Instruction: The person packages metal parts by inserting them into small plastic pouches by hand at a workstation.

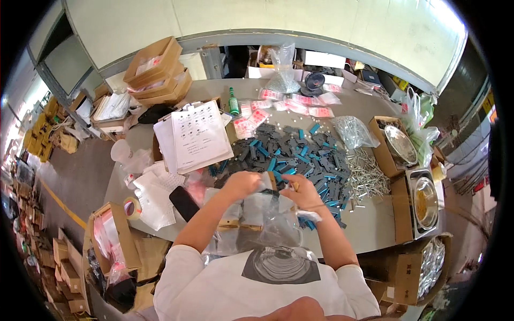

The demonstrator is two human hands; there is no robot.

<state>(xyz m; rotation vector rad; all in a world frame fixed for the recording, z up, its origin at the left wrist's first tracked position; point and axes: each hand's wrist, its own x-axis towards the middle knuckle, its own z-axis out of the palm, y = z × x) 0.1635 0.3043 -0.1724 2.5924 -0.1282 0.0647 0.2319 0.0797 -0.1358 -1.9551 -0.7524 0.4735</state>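
At the front of the table, my left hand (244,185) is closed, pinching the upper edge of a clear plastic bag (258,209). My right hand (304,193) is closed beside the bag's other side, its fingers curled; what lies between them is too small to make out. More clear bags (284,231) lie below the hands against my shirt. Just beyond my hands spreads a wide heap of dark grey and teal plastic parts (300,155). To its right lies a pile of silvery screws or pins (368,176).
A clipboard with printed sheets (197,136) leans at the left, near a black phone (183,203) and a tape roll (132,207). Farther back are a green bottle (233,102), pink-printed packets (308,101) and a small fan (314,83). Boxes with metal bowls (425,203) line the right edge.
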